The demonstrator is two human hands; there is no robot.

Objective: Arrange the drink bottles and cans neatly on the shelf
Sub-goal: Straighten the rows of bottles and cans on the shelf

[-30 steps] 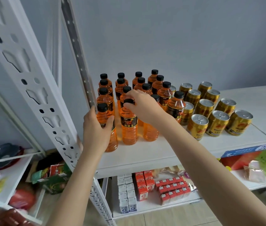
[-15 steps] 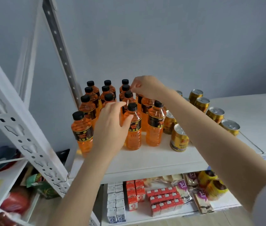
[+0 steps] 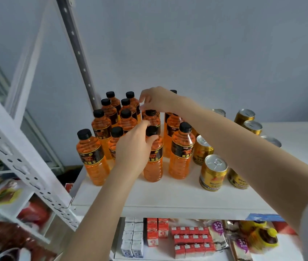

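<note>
Several orange drink bottles with black caps stand in rows on the white shelf [image 3: 168, 196]. My left hand [image 3: 133, 147] wraps the neck and shoulder of a front-row bottle [image 3: 154, 162], thumb under its cap. My right hand [image 3: 157, 99] reaches over the rows and pinches the top of a bottle in the back rows; that bottle is mostly hidden by the hand. Another front bottle [image 3: 92, 159] stands at the left and one [image 3: 181, 153] at the right. Gold cans [image 3: 213, 172] stand in rows to the right, partly hidden behind my right forearm.
A white perforated upright [image 3: 23, 164] slants across the left, and a grey slotted rail [image 3: 77, 51] rises behind the bottles. The lower shelf holds small red cartons [image 3: 192, 240], white cartons [image 3: 132, 238] and snack packs. The grey wall is right behind the bottles.
The view has moved closer and left. My left hand shifted onto the front middle bottle's neck. My right hand has stayed over the back rows, drifting slightly left.
</note>
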